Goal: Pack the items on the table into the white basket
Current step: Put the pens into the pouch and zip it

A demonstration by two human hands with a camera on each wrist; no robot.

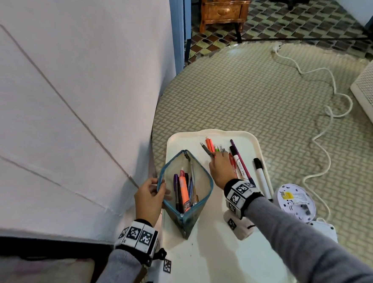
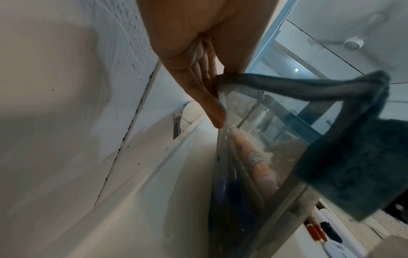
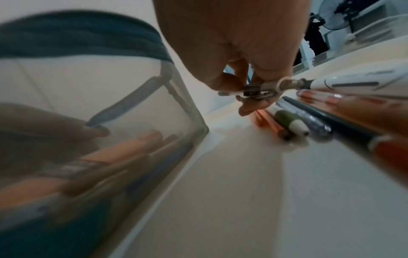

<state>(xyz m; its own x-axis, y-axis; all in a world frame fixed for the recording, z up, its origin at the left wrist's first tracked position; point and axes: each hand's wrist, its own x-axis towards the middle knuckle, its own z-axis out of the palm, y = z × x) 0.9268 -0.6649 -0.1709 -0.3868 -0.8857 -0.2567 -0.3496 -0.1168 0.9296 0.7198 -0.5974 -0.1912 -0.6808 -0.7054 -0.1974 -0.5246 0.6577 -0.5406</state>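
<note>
Left hand (image 1: 148,196): fingers curled on the left rim of the clear plastic, teal-zippered pencil pouch (image 1: 185,191), holding its mouth open; pouch stands on the cream plastic tray (image 1: 221,249) with several pens inside, an orange highlighter (image 1: 184,191) among them.

Right hand (image 1: 221,168): just right of the pouch, fingertips pinching a grey clip-topped pen (image 3: 257,92) out of the loose row of pens (image 1: 237,157) lying right of the pouch.

White basket: not identifiable in any view.

Risks, as judged: a thin pinch near the pen's end may let it pivot and drop; neighbouring pens may roll if nudged; the pouch may fold or tip if the left grip slackens.

View differences: only the right wrist view shows the pinch on the clip; the left wrist view shows the fingers pressed along the pouch wall; only the head view shows the whole layout.
</note>
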